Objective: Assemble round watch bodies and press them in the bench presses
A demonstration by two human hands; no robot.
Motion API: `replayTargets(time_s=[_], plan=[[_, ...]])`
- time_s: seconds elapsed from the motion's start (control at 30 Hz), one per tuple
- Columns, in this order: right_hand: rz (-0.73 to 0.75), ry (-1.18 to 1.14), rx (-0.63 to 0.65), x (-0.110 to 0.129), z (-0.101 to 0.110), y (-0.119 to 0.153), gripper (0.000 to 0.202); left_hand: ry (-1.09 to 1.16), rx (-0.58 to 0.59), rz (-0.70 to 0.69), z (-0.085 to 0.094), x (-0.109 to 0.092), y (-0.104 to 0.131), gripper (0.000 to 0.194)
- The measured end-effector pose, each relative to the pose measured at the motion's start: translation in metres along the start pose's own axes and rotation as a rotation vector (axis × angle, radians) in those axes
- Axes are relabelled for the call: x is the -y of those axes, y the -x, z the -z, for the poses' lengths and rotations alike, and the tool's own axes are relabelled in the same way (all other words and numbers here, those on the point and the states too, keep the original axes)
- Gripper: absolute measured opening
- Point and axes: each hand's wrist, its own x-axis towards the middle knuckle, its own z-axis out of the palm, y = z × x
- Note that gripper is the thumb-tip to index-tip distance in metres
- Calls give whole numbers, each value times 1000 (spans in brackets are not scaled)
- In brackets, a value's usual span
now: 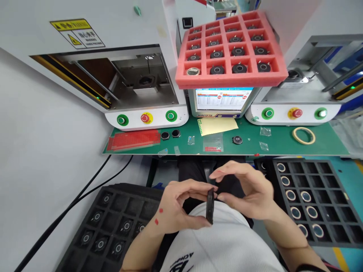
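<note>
My left hand is closed on a dark watch case, gripping it by its rim between thumb and fingers. The case stands edge-on to me, so its faces are hidden. Two small red stickers cling to the back of that hand. Just right of the case, my right hand is open, with thumb and fingers apart and nothing visible between them. Its thumb tip comes close to the case; whether they touch I cannot tell.
On the green bench lie red sticker sheets, several watch cases and a tape roll. A pink foam tray sits above a monitor, between two press machines. Black trays flank me, holding round parts.
</note>
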Motion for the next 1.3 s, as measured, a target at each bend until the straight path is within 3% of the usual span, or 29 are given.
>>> replayTargets(time_s=[0.07,0.13,0.3,0.43,0.67,1.1,1.3], plan=[[-12,-26,-141,5,-5,5,34,-200,-145,-176,-3,-2,4,58],[-114,-125,-124,11,-11,10,20,-366,-210,-307,-4,-3,7,64],[-389,-438,-19,14,-22,14,8,-515,-171,-425,-3,-5,8,68],[-471,-555,-34,15,-25,14,8,-560,-174,-426,-4,-8,8,66],[-471,-417,-51,20,-26,10,11,-591,-207,-405,-8,-11,9,67],[-494,-433,-60,19,-26,9,12,-620,-188,-369,-6,-15,8,64],[-614,-757,-145,3,-34,7,25,-654,-163,-436,-1,-11,4,57]])
